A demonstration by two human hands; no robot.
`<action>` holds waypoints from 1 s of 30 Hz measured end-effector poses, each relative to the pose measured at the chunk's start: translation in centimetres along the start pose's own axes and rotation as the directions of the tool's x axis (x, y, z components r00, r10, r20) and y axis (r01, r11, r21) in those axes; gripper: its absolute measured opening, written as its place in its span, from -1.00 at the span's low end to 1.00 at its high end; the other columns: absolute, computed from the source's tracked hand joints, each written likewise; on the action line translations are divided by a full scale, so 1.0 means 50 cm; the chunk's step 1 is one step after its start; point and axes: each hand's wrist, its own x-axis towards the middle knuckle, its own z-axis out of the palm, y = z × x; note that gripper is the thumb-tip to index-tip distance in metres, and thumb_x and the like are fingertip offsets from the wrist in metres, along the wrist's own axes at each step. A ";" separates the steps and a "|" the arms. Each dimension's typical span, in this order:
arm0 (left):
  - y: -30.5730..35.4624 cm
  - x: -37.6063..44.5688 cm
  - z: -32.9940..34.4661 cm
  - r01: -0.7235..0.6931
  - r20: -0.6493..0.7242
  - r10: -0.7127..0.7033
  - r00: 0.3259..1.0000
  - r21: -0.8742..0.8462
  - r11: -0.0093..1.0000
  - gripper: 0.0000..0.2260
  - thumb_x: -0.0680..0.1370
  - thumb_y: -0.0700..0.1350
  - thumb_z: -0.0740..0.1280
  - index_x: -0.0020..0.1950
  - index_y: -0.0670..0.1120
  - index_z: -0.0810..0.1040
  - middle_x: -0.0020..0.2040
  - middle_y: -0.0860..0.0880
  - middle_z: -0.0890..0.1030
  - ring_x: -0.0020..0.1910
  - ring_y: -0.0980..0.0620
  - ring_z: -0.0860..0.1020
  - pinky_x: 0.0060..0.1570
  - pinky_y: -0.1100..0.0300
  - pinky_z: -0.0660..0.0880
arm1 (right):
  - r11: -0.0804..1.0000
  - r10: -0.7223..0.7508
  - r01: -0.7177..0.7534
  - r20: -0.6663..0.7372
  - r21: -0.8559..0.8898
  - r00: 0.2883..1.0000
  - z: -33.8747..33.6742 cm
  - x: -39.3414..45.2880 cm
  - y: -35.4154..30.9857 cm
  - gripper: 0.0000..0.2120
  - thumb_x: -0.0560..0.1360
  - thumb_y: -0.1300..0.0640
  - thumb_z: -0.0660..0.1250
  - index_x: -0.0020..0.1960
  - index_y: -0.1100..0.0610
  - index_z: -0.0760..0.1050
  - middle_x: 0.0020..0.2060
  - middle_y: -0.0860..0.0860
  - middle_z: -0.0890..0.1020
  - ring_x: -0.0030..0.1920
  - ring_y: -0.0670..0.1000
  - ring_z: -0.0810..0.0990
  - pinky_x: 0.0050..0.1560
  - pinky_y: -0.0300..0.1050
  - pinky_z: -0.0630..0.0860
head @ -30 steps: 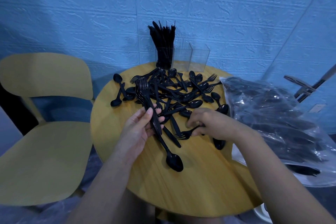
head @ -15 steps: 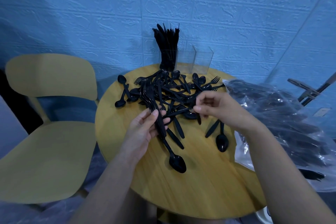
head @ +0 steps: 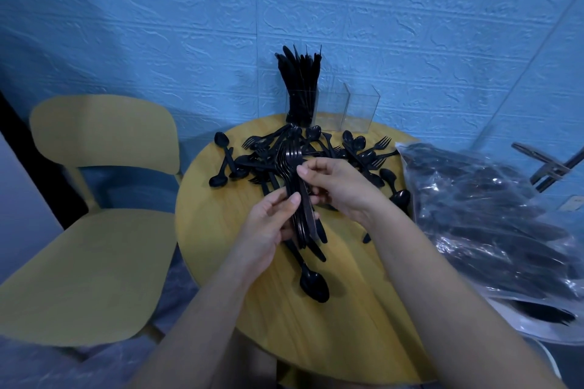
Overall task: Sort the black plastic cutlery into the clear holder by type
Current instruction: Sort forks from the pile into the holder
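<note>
— Blue brick-pattern wall [head: 410, 25] behind, round table [head: 331, 325] in front of you, chair [head: 94, 230] on your left. What are your hands doing?

— Your left hand [head: 268, 224] grips a stack of forks [head: 292, 186] by the handles, thumb curled over the front, tines pointing up and away. Your right hand [head: 335, 186] has come in from the pile and now pinches the same stack from the other side, index finger laid across it just below the tines. Half a second ago that hand was out over the heap with a single piece between its fingertips; now both hands meet at the stack, lifted above the table.

— And the rest of the cutlery?

— The loose pile [head: 354, 155] of forks and spoons sits where it was, at the far half of the table. One spoon [head: 313, 284] lies alone nearer you, bowl towards you, unmoved. The holder [head: 347, 107] stands at the far edge by the wall; its left compartment is packed with upright knives [head: 300, 85], the other two look bare.

— Anything to your right?

— A clear bag [head: 489, 215] of more black cutlery, touching the table's edge.
</note>
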 end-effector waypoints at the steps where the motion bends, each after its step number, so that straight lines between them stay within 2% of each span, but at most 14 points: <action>1: 0.001 0.001 0.001 -0.005 0.011 0.005 1.000 -0.002 1.000 -0.79 0.57 -0.15 0.23 0.17 -0.15 0.51 -0.10 -0.01 0.68 -0.15 0.06 0.65 -0.23 0.20 0.58 | 1.000 -0.006 0.006 -0.009 -0.001 1.000 -0.001 0.001 0.004 -0.92 0.53 0.16 0.33 -0.11 0.16 0.52 -0.38 -0.03 0.52 -0.45 -0.12 0.44 -0.37 -0.26 0.45; 5: 0.013 0.011 0.005 -0.025 0.069 0.025 0.997 0.002 1.000 -0.80 0.53 -0.14 0.25 0.12 -0.16 0.52 -0.15 -0.01 0.67 -0.19 0.05 0.65 -0.23 0.20 0.59 | 1.000 -0.029 0.029 -0.002 -0.001 1.000 -0.014 0.001 0.003 -0.95 0.52 0.16 0.33 -0.05 0.13 0.52 -0.37 -0.04 0.54 -0.40 -0.12 0.44 -0.35 -0.29 0.41; 9: 0.037 0.030 0.010 0.019 0.177 -0.016 0.984 -0.013 1.000 -0.73 0.46 -0.12 0.26 0.13 -0.17 0.52 -0.18 -0.01 0.67 -0.23 0.03 0.64 -0.24 0.20 0.60 | 0.991 -0.072 0.056 0.132 0.122 0.989 -0.042 -0.001 -0.020 -0.89 0.58 0.18 0.23 0.04 0.19 0.49 -0.45 -0.10 0.51 -0.43 -0.13 0.43 -0.41 -0.33 0.35; 13: 0.063 0.062 0.016 0.087 0.314 -0.100 0.944 0.055 0.995 -0.72 0.47 -0.16 0.25 0.17 -0.16 0.52 -0.16 -0.02 0.66 -0.22 0.04 0.63 -0.20 0.17 0.60 | 0.994 -0.077 0.059 0.205 0.096 0.976 -0.081 0.005 -0.050 -0.90 0.54 0.20 0.24 -0.05 0.21 0.51 -0.50 -0.05 0.48 -0.45 -0.12 0.42 -0.44 -0.32 0.32; 18: 0.091 0.141 0.041 0.136 0.388 -0.184 0.903 0.147 0.980 -0.80 0.58 -0.23 0.20 0.17 -0.16 0.51 -0.14 -0.01 0.66 -0.19 0.04 0.64 -0.12 0.11 0.62 | 0.997 -0.037 0.024 0.198 0.067 0.979 -0.142 0.037 -0.086 -0.95 0.44 0.20 0.29 -0.19 0.16 0.47 -0.50 -0.03 0.48 -0.46 -0.10 0.46 -0.41 -0.33 0.39; 21: 0.106 0.202 0.064 0.116 0.384 -0.196 0.902 0.222 0.968 -0.82 0.62 -0.23 0.18 0.15 -0.15 0.52 -0.11 -0.02 0.65 -0.18 0.06 0.65 -0.15 0.16 0.62 | 0.997 -0.050 0.043 0.120 0.059 0.992 -0.183 0.070 -0.104 -0.95 0.41 0.21 0.30 -0.19 0.19 0.44 -0.49 -0.01 0.49 -0.47 -0.11 0.47 -0.38 -0.32 0.46; 23: 0.112 0.246 0.076 0.101 0.369 -0.197 0.908 0.264 0.959 -0.84 0.62 -0.22 0.18 0.12 -0.13 0.53 -0.09 -0.02 0.66 -0.16 0.07 0.65 -0.13 0.16 0.61 | 0.998 -0.060 0.059 0.027 0.035 0.998 -0.209 0.098 -0.115 -0.93 0.47 0.28 0.29 -0.19 0.21 0.45 -0.47 0.00 0.51 -0.49 -0.12 0.48 -0.40 -0.32 0.48; 26: 0.122 0.317 0.087 0.027 0.280 -0.139 0.950 0.371 0.928 -0.80 0.63 -0.15 0.20 0.19 -0.14 0.52 -0.06 -0.01 0.65 -0.11 0.08 0.64 -0.07 0.19 0.58 | 0.997 -0.081 0.082 -0.108 0.002 0.991 -0.250 0.150 -0.133 -0.92 0.52 0.33 0.28 -0.14 0.23 0.49 -0.39 0.03 0.56 -0.48 -0.13 0.51 -0.40 -0.32 0.48; 28: 0.126 0.372 0.084 -0.085 0.155 -0.004 0.988 0.567 0.819 -0.76 0.63 -0.12 0.20 0.24 -0.15 0.52 -0.02 -0.02 0.62 -0.07 0.09 0.60 -0.09 0.30 0.53 | 0.994 -0.104 0.106 -0.220 -0.001 0.970 -0.277 0.189 -0.146 -0.97 0.52 0.32 0.30 -0.05 0.27 0.51 -0.27 0.10 0.57 -0.46 -0.12 0.53 -0.37 -0.30 0.49; 30: 0.126 0.430 0.071 -0.175 0.094 0.165 0.982 0.787 0.592 -0.75 0.64 -0.17 0.16 0.26 -0.16 0.52 0.11 -0.06 0.61 0.06 0.05 0.55 0.00 0.32 0.45 | 0.988 -0.145 0.152 -0.343 -0.005 0.928 -0.300 0.232 -0.160 -0.92 0.53 0.31 0.30 0.02 0.30 0.50 -0.23 0.12 0.57 -0.45 -0.11 0.53 -0.35 -0.28 0.51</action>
